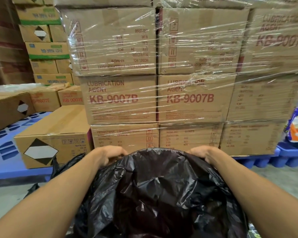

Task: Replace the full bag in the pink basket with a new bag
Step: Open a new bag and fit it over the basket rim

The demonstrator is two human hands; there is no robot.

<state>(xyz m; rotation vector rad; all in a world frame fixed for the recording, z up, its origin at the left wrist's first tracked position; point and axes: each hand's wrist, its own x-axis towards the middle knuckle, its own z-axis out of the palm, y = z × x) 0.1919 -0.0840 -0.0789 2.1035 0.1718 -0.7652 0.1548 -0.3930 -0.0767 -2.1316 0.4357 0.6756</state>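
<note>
Your left hand (108, 154) and right hand (204, 152) both grip the far rim of the black bag (158, 194), fingers curled out of sight. The bag fills the lower frame (the pink basket beneath is entirely hidden), just before the wrapped cartons (122, 100).

Even dim light, wrap glare, edges warped

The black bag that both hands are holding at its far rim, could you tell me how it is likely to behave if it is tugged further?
The black bag looks thin and floppy: it is creased all over, so it would probably drape rather than hold shape. Its glossy film may slip, so the left hand and right hand likely need bunched grips. A hard tug might tear it.
</note>
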